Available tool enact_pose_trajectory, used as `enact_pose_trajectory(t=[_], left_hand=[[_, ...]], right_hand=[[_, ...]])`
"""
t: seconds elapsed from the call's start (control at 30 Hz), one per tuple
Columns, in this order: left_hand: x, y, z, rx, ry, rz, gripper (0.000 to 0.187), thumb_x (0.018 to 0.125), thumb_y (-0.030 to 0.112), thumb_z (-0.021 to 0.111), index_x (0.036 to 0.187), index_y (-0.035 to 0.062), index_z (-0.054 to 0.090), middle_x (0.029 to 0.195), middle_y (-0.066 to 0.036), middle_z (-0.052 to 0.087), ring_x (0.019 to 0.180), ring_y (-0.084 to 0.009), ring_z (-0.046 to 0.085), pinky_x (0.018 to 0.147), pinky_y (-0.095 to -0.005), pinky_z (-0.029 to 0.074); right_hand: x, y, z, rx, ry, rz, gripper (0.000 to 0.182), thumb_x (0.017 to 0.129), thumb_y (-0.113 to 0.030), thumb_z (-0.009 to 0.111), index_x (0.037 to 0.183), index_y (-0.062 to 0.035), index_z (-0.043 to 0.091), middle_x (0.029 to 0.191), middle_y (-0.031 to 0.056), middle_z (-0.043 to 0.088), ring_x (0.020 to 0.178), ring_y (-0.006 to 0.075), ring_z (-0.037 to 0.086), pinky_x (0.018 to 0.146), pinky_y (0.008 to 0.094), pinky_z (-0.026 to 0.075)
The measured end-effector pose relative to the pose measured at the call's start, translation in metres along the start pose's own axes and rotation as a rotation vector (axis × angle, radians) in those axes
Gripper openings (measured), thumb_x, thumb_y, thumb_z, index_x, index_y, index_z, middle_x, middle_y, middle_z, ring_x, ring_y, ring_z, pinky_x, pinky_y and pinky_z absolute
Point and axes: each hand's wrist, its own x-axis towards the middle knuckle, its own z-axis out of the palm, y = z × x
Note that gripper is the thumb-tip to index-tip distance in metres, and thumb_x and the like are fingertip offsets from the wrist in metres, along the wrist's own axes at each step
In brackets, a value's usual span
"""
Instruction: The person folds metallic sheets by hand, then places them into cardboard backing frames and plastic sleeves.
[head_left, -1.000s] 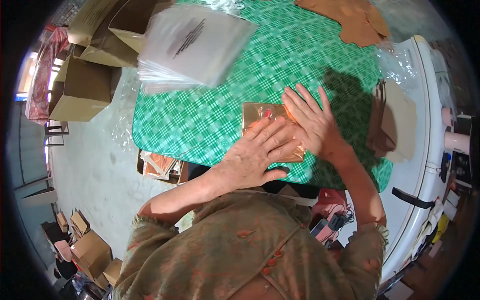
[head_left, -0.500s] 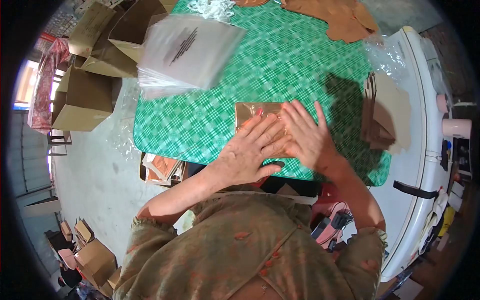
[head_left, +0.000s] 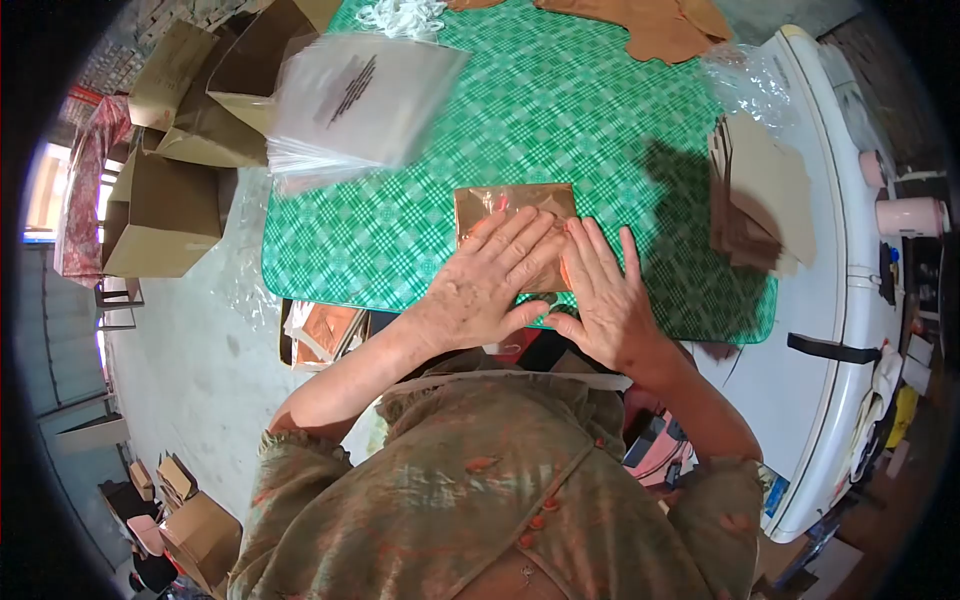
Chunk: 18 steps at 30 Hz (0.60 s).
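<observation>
A flat, squarish brown packet in shiny clear plastic, with bits of orange and red showing, lies near the front edge of the table. My left hand rests flat across it, fingers stretched out and close together. Beside its right edge is my right hand, also open, its fingers pointing away from me and the thumb toward the left thumb. The two hands cover much of the packet's lower part, so what is inside cannot be made out fully.
A green checked cloth covers the table. On it are a stack of clear plastic bags, white cords, brown pieces and a stack of beige sheets. Cardboard boxes stand left; a box of packets sits below the table edge.
My right hand has slid off the packet's top to its right edge, nearer to me. More of the packet shows now. My left hand stays flat on it, and the view has shifted slightly.
</observation>
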Motion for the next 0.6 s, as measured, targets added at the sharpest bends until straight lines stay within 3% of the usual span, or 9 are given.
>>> enact_pose_trajectory(t=[0.13, 0.23, 0.27, 0.3, 0.33, 0.47, 0.6], left_hand=[[-0.001, 0.0, 0.002, 0.036, 0.0, 0.0, 0.081, 0.108, 0.053, 0.055, 0.17, 0.0052, 0.036, 0.175, -0.019, 0.036, 0.165, -0.0361, 0.028, 0.136, -0.053, 0.018], [0.0, 0.002, -0.002, 0.047, -0.024, 0.001, 0.078, 0.109, 0.05, 0.054, 0.169, 0.0038, 0.036, 0.176, -0.018, 0.036, 0.165, -0.0358, 0.027, 0.136, -0.0524, 0.017], [0.0, 0.0, -0.001, 0.041, 0.0, 0.021, 0.079, 0.104, 0.047, 0.061, 0.167, 0.0023, 0.04, 0.173, -0.019, 0.039, 0.163, -0.0358, 0.031, 0.135, -0.0533, 0.02], [0.001, 0.001, -0.001, 0.064, -0.024, 0.016, 0.079, 0.105, 0.047, 0.061, 0.166, 0.0023, 0.041, 0.173, -0.019, 0.039, 0.163, -0.0359, 0.031, 0.135, -0.0533, 0.02], [0.002, 0.002, -0.002, 0.09, -0.05, 0.012, 0.078, 0.105, 0.047, 0.061, 0.166, 0.0023, 0.041, 0.174, -0.019, 0.038, 0.163, -0.0361, 0.031, 0.135, -0.0533, 0.02], [0.003, 0.006, -0.005, 0.051, -0.054, 0.002, 0.078, 0.106, 0.046, 0.062, 0.167, 0.0036, 0.04, 0.174, -0.019, 0.037, 0.163, -0.0364, 0.031, 0.135, -0.0527, 0.02], [-0.001, 0.002, 0.0, 0.007, -0.078, -0.015, 0.081, 0.106, 0.043, 0.062, 0.171, 0.0053, 0.033, 0.177, -0.019, 0.032, 0.165, -0.0378, 0.027, 0.136, -0.053, 0.016]], right_hand=[[0.002, -0.004, -0.005, -0.023, 0.027, 0.001, 0.085, 0.098, -0.054, 0.069, 0.152, 0.0092, 0.053, 0.164, 0.0283, 0.047, 0.16, 0.0415, 0.036, 0.132, 0.0663, 0.017], [0.006, -0.012, -0.031, 0.012, 0.098, -0.065, 0.063, 0.1, -0.045, 0.069, 0.139, 0.004, 0.064, 0.152, 0.0268, 0.059, 0.151, 0.0421, 0.048, 0.129, 0.066, 0.024], [0.015, -0.025, -0.061, 0.292, 0.176, -0.095, 0.045, 0.093, -0.022, 0.076, 0.127, 0.0057, 0.07, 0.138, 0.0233, 0.068, 0.137, 0.0431, 0.061, 0.121, 0.0626, 0.038], [0.022, -0.041, -0.086, 0.605, 0.182, -0.067, 0.041, 0.092, -0.016, 0.073, 0.127, 0.005, 0.071, 0.131, 0.0235, 0.071, 0.122, 0.0424, 0.069, 0.109, 0.0563, 0.052], [0.02, -0.052, -0.115, 0.859, 0.047, -0.074, 0.038, 0.096, -0.014, 0.07, 0.127, 0.0087, 0.07, 0.129, 0.0249, 0.072, 0.115, 0.0427, 0.073, 0.1, 0.0507, 0.059], [0.027, -0.086, -0.161, 1.596, -0.116, -0.578, 0.043, 0.097, -0.018, 0.071, 0.128, 0.0101, 0.069, 0.13, 0.026, 0.071, 0.115, 0.0433, 0.072, 0.102, 0.0509, 0.058], [0.047, -0.105, -0.168, 1.833, -0.117, -0.871, 0.047, 0.097, -0.022, 0.071, 0.129, 0.0115, 0.067, 0.13, 0.0272, 0.071, 0.116, 0.044, 0.072, 0.103, 0.051, 0.057]])
